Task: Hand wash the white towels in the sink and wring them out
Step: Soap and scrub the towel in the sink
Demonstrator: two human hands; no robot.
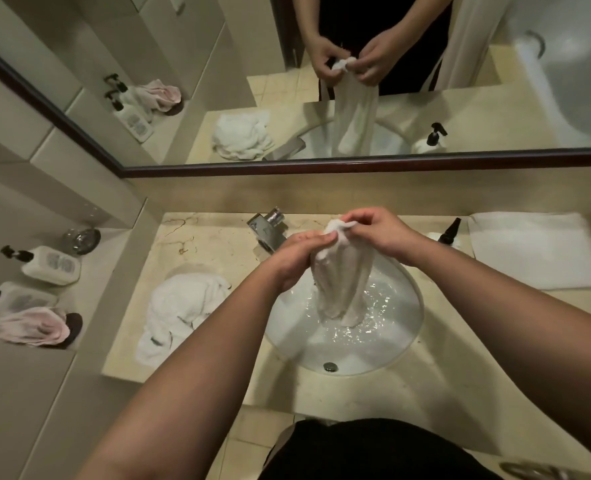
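Observation:
A wet white towel (342, 282) hangs bunched lengthways over the round white sink (408, 327), its lower end near the rippling water. My left hand (297, 258) grips the towel's upper part from the left. My right hand (373, 233) pinches the top end of the towel from the right. A second white towel (176, 310) lies crumpled on the counter left of the sink. A third white towel (533, 251) lies folded flat on the counter at the right.
The chrome tap (266, 230) stands behind the sink at the left. A black-topped pump bottle (448, 232) is behind the sink at the right. Two pump bottles (44, 265), a glass dish (81, 239) and a pink cloth (34, 327) sit on the left ledge. A mirror (495, 81) fills the wall.

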